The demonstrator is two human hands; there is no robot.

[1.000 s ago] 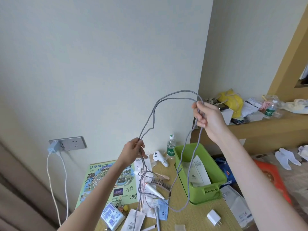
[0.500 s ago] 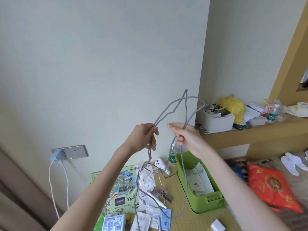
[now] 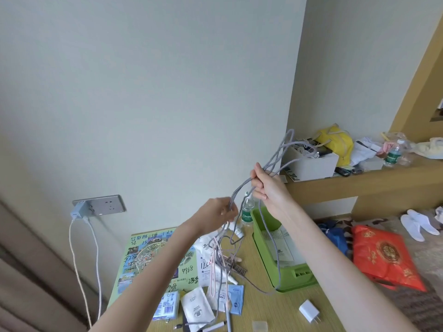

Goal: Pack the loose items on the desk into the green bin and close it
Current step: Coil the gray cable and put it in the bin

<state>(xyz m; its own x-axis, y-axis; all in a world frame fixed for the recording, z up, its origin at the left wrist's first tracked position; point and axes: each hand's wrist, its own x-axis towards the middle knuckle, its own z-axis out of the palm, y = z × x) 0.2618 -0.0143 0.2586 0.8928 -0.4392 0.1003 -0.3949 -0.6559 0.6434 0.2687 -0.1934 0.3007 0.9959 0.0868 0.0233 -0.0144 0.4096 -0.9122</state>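
Holding a grey braided cable (image 3: 241,190) up over the tabletop (image 3: 275,305), both hands busy with it.

- Left grip (image 3: 215,213): fingers curled round a bunch of the strands, the lower hand, above the middle of the tabletop.
- Right grip (image 3: 268,188): higher, toward the right edge, fingers and thumb clamped on the same cable. Several loops stand up above it.
- Cable slack: strands drop from both hands. A tangle lies mid-tabletop, mixed with a thin pink cord (image 3: 213,271). One long loop reaches the wood just beside the near left corner of the bin. A strand crosses the bin in view; cannot tell if it touches.
- Green bin (image 3: 287,276): on the right edge of the tabletop, top open, folded papers (image 3: 278,238) lying inside.
- Water bottle (image 3: 247,212): upright at the far edge, just beside the bin's far left corner.
- Printed map sheet (image 3: 148,255): flat along the left edge, handwriting on it.
- Near edge: blue-and-white box (image 3: 167,305), white sachets (image 3: 196,307), blue packet (image 3: 236,298), a pen (image 3: 213,328), all close together and partly overlapping.
- Brown comb-like piece (image 3: 236,267): under the tangle, mid-tabletop.
- White charger plug (image 3: 309,310): alone near the near right corner, apart from the bin.
- Off the tabletop: wall socket (image 3: 100,204) with a blue adapter (image 3: 78,210) and white cords hanging; shelf (image 3: 359,180) on the right carrying a white box (image 3: 311,164) and a yellow bag (image 3: 335,144); red bag (image 3: 383,257) and white slippers (image 3: 417,224) on the floor.
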